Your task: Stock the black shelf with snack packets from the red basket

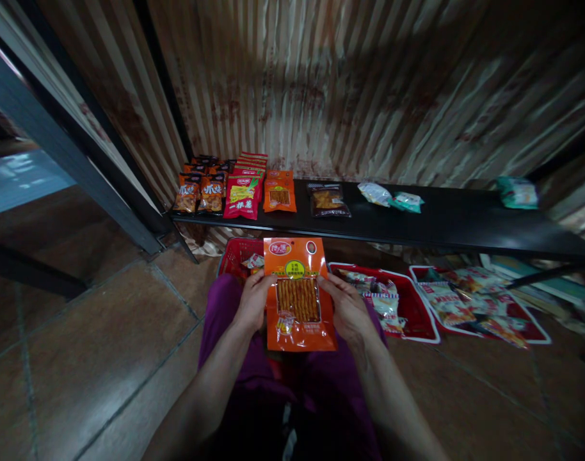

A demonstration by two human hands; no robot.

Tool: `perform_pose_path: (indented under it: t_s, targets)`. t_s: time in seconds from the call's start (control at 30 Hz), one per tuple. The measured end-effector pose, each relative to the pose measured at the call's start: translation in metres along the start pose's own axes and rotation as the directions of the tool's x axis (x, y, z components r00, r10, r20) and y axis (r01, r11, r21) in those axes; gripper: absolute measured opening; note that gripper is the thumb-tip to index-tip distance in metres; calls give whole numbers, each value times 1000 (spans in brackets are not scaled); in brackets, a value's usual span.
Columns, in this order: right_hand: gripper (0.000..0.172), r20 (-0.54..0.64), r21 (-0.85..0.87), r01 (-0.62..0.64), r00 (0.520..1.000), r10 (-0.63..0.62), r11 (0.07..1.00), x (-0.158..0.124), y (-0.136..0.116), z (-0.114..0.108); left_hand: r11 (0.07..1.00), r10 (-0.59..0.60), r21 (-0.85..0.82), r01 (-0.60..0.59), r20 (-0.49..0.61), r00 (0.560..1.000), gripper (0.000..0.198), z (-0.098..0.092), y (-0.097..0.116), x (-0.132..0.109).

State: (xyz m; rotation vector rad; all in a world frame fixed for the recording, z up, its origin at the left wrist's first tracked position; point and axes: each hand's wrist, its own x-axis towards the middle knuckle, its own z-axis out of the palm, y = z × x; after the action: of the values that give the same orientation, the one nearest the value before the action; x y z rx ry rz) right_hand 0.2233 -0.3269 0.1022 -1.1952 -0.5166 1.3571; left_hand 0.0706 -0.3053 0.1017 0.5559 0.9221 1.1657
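Observation:
An orange snack packet (299,301) with a clear window showing brown sticks is held upright above my lap. My left hand (253,299) grips its left edge, thumb on the front. On the opposite edge my right hand (347,307) is closed in the same way. Beyond it, a matching orange packet (280,192) lies on the black shelf (446,218). Left of that one are a stack of red packets (244,189) and several black-and-orange packets (210,192). A dark brown packet (328,200) lies to its right.
Below the shelf stand red baskets with packets: one (235,253) partly behind the held packet, one (417,314) in the middle, one (537,326) at right. White-and-teal packets (408,202) and a teal packet (517,193) lie farther right. A metal post (114,173) rises at left.

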Motion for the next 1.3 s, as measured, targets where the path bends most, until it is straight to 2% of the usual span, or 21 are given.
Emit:
perform_pose_path:
  t_s: [0.73,1.03,1.3]
  targets:
    - [26,17,36,-14,1000,13,999,1,-2,-2,999,-31,10,32,-67,997,19,-3,-5,2]
    - [26,-9,47,20,1000,-19,999,6,-1,-1,999,-41,27,41,-21,999,25,-6,-8,2]
    - [22,-80,99,57,996,-49,993,18,-8,-2,992,-123,46,119,85,989,23,-7,-9,-7]
